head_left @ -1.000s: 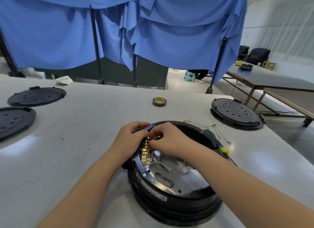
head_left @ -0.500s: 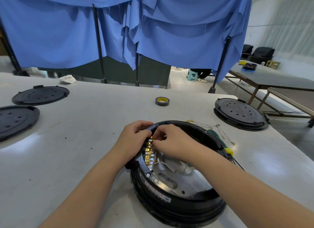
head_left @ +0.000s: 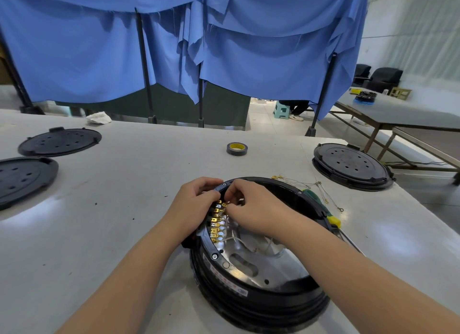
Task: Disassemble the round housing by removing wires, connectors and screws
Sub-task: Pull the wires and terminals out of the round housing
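Left hand (head_left: 193, 201) grips the round housing (head_left: 258, 291) rim, right hand (head_left: 254, 209) pinches at the gold connectors (head_left: 217, 221) inside, fingers curled

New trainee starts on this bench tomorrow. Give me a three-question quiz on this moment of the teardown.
1. True or false: the tape roll lies inside the round housing.
2. Which hand grips the housing's rim: A left hand, B right hand?
3. Fill in: the right hand's fingers work at the row of ____-coloured terminals.

Key: 1 false, it lies on the table beyond the housing. 2 A. 3 gold.
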Demonstrator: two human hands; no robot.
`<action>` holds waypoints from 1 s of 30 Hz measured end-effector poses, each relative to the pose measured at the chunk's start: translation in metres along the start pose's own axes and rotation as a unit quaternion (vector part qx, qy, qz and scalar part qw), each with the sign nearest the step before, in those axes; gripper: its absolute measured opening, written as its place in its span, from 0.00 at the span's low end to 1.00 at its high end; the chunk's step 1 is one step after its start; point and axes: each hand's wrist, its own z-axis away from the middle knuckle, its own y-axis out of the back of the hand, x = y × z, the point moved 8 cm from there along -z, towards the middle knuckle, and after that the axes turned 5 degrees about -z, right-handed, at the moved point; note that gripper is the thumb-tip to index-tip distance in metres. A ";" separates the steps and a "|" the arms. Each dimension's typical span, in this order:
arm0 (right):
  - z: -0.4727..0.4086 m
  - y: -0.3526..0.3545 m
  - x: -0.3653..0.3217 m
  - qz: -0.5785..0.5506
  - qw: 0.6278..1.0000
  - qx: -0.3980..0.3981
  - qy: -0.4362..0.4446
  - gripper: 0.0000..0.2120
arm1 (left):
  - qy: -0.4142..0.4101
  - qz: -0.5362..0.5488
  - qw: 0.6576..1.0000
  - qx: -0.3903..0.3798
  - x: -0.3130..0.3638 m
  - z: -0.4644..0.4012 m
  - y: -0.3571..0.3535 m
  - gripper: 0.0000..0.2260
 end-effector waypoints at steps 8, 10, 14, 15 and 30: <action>0.008 0.003 -0.018 0.012 0.998 0.000 0.067 0.02 | -0.005 -0.013 1.000 -0.002 0.002 0.000 0.000 0.14; 0.009 0.000 -0.020 0.022 0.997 -0.021 0.070 0.04 | -0.004 -0.012 1.000 -0.001 0.002 0.000 0.000 0.14; 0.010 -0.001 -0.022 0.039 0.996 -0.027 0.069 0.06 | -0.003 -0.009 1.000 0.000 0.002 0.001 0.000 0.14; 0.010 -0.002 -0.022 0.047 0.996 -0.032 0.070 0.06 | -0.003 -0.010 1.000 0.000 0.003 0.001 0.000 0.14; 0.006 -0.010 -0.013 0.046 0.997 -0.054 0.034 0.04 | 0.000 -0.021 1.000 -0.006 0.005 0.003 0.001 0.14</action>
